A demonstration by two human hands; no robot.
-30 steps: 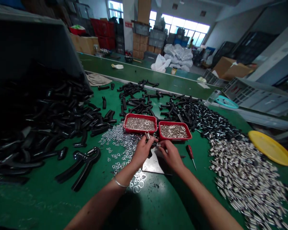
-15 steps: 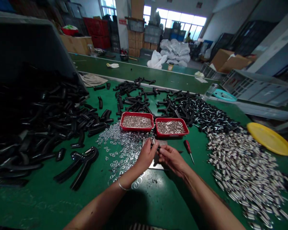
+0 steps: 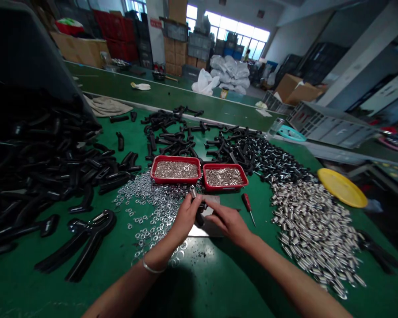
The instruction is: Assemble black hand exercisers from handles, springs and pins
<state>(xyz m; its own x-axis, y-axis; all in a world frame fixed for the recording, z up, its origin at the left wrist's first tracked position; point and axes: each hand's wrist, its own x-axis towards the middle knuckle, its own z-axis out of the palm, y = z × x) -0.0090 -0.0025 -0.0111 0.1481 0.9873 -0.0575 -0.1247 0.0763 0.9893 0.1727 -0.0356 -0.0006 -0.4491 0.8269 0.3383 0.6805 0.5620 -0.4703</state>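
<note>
My left hand [image 3: 185,217] is closed around a small black plastic part [image 3: 199,218], with a metal coil spring [image 3: 193,191] standing up at its fingertips. Against the same black part, from the right, my right hand [image 3: 230,221] rests its bent fingers; its exact grip is partly hidden. Both hands are above a flat metal plate [image 3: 215,227]. Just beyond them stand a red tray of small metal bits [image 3: 175,181] and a red tray of small metal pins [image 3: 225,187]. A red-handled screwdriver [image 3: 246,202] lies to the right.
Loose metal rings [image 3: 152,207] spread left of my hands. A black hand grip with a spring [image 3: 86,234] lies further left, near piled black handles [image 3: 86,172]. On the right are heaped springs [image 3: 311,225], black-headed screws [image 3: 272,157] and a yellow plate [image 3: 341,187].
The view has turned to the right, so the table's contents appear further left. My right hand's fingers have shifted on the black part; my left hand keeps its hold.
</note>
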